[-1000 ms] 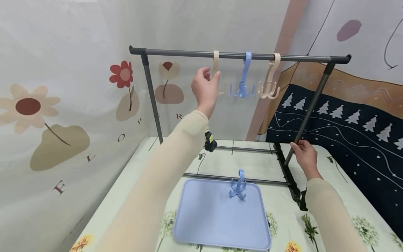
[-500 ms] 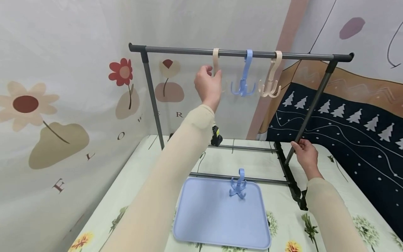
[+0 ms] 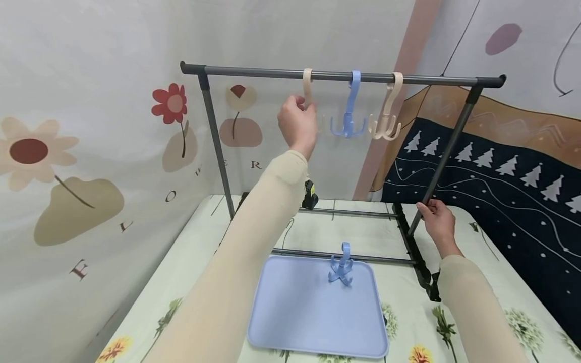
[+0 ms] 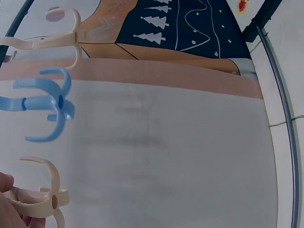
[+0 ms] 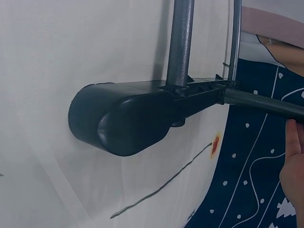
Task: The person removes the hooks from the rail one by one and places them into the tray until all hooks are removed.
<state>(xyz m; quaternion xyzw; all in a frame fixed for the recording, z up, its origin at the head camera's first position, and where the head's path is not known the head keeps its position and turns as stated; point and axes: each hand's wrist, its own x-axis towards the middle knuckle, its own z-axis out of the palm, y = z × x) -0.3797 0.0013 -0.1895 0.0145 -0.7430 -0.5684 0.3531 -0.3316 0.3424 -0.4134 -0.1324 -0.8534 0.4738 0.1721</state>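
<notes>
Three hung on the top bar (image 3: 254, 72): left cream hook (image 3: 307, 80) left of the bar's middle, hanging blue hook (image 3: 349, 111) just right of it, right cream hook (image 3: 389, 111) farther right.
Left hand (image 3: 298, 123): just below the top bar, fingers and thumb closed round the stem of the left cream hook; the head view hides most of that hook behind the hand, while the left wrist view shows its curved prongs.
Right hand (image 3: 439, 222): well below the top bar's right end, thumb and fingers pinching the right pole (image 3: 447, 151) low down; the right wrist view catches only part of this hand at its edge.
Base piece (image 3: 415, 252): far below the top bar, its rounded end large in the right wrist view, small in the head view.
Blue tray (image 3: 313, 312): lower than the top bar and nearer the person, seen in the head view alone, with an upright blue tray hook (image 3: 341, 267) on it.
</notes>
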